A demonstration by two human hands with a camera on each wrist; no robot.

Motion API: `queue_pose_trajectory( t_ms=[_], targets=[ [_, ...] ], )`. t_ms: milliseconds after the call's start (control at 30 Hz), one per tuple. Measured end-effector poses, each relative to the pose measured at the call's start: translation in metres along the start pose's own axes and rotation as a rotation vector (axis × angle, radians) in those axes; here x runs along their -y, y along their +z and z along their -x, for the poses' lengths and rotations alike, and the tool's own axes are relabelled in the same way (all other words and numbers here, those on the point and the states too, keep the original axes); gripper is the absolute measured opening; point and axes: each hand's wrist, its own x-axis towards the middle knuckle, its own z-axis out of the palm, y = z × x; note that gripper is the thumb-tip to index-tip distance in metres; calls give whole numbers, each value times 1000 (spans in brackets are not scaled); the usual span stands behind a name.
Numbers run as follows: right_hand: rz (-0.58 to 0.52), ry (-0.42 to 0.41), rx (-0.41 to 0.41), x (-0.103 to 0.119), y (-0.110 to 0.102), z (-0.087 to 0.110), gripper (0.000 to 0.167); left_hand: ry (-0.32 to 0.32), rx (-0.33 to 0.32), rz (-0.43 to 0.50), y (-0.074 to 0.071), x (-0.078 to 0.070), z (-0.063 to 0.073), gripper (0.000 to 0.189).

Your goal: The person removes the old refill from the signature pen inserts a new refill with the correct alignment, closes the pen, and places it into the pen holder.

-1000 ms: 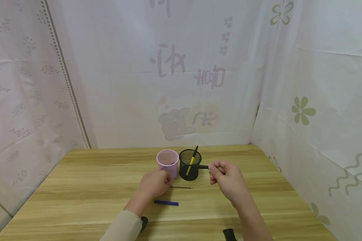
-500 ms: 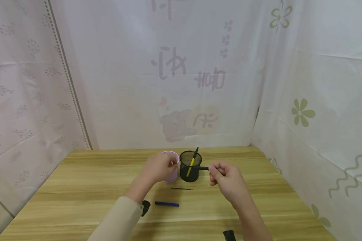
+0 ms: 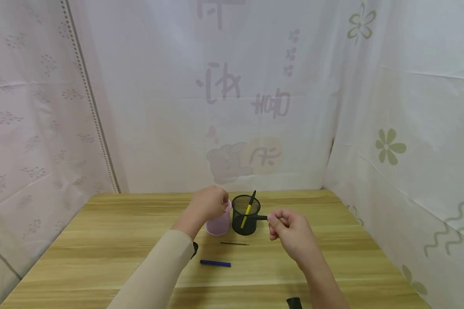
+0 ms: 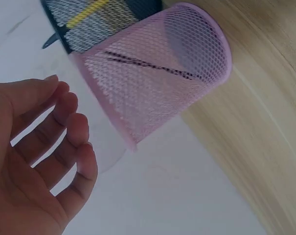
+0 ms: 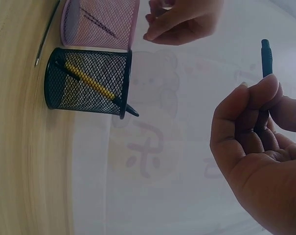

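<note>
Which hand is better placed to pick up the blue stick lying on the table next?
Probably the left hand: it looks empty, above the pink cup. The right hand pinches a black stick and would likely have to release it before taking the blue stick.

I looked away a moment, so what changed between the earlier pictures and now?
The left hand rose from low in front of the pink mesh pen cup to above its rim; nothing shows in it now. The right hand still holds the black pen part. Both cups and the yellow-and-black pen stayed put.
</note>
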Motion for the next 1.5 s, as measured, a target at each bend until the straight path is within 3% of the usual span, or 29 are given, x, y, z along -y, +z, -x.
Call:
queue_pose_trajectory(
  t_ms=[233,400,833,1033,1367,1500],
  targets=[
    [-1,8,0,-2,0,1,16,11,68,-130,17,3,-15,37],
    [-3,7,6,-5,0,1,15,22,113,-163,26,5,-22,42],
    [-18,12,1,-5,-2,0,15,19,169,-149,21,6,-25,24],
    [-20,14,-2,-6,-3,1,16,16,150,-91,22,15,-27,22],
    [13,13,15,-7,-4,1,19,49,125,-14,4,22,-25,12],
    [11,22,10,-7,-4,1,19,66,60,52,-14,23,-22,9]
  ],
)
